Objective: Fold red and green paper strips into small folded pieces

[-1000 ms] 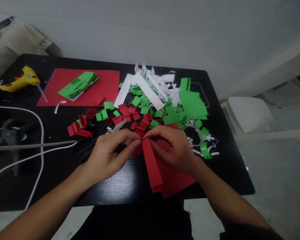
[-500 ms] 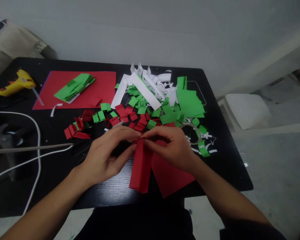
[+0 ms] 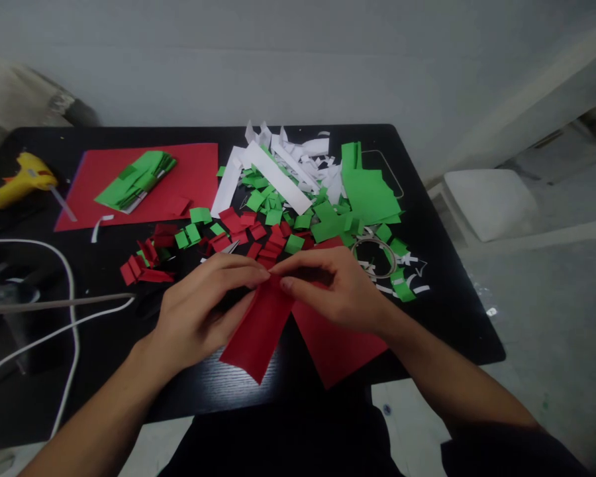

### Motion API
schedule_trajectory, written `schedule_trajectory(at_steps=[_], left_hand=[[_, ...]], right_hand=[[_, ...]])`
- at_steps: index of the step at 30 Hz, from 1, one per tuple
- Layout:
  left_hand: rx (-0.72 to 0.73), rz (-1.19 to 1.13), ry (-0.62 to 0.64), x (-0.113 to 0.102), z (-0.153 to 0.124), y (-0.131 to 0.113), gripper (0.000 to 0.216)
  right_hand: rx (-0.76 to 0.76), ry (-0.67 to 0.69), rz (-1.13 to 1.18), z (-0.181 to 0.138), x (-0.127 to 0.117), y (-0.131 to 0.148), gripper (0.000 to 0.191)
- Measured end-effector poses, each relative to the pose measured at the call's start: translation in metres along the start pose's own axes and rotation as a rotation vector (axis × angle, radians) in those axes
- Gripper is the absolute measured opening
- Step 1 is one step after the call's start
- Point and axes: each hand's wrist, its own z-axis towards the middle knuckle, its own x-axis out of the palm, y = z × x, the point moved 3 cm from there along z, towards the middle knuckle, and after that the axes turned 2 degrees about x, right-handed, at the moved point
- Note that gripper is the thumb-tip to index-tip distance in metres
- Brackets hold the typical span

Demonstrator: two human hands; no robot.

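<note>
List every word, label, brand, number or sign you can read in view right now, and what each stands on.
No readable text anywhere in the head view.
Yellow glue gun: a small dark patch on its body, too small and blurred to tell whether it carries lettering.
Red strip, held by the left hand and right hand: no lettering visible.
White strip and green paper: none visible.

Red paper strip (image 3: 255, 334): long, narrow, plain. Far end pinched, near end free, edge slightly bent. Broad face up, slanting left toward near side of black table (image 3: 186, 392). Tabletop contact unclear.
</note>
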Motion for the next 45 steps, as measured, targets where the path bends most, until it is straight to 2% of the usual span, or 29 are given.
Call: schedule_trajectory(at_steps=[7, 15, 23, 26, 30, 40, 45], left_hand=[[-0.004, -0.025, -0.025, -0.001, -0.003, 0.004, 0.024], [-0.055, -0.031, -0.032, -0.001, -0.002, 0.006, 0.023], [-0.12, -0.047, 0.008, -0.003, -0.002, 0.007, 0.019], [-0.105, -0.026, 0.035, -0.003, -0.001, 0.006, 0.015], [-0.079, -0.017, 0.055, -0.002, -0.001, 0.004, 0.012], [-0.162, -0.019, 0.066, -0.001, -0.003, 0.006, 0.019], [-0.206, -0.08, 0.049, -0.002, 0.0, 0.007, 0.019]], right_hand=[[0.036, -0.002, -0.014, 0.001, 0.0, -0.002, 0.019], [0.095, 0.021, 0.096, 0.001, 0.002, -0.006, 0.018], [0.104, 0.064, 0.172, 0.003, 0.002, -0.007, 0.015], [0.122, 0.102, 0.195, 0.003, 0.003, -0.006, 0.014], [0.132, 0.087, 0.183, 0.003, 0.002, -0.007, 0.012], [0.097, 0.079, 0.098, 0.005, 0.003, -0.008, 0.008], [-0.029, 0.032, -0.028, 0.003, -0.003, -0.003, 0.016]])
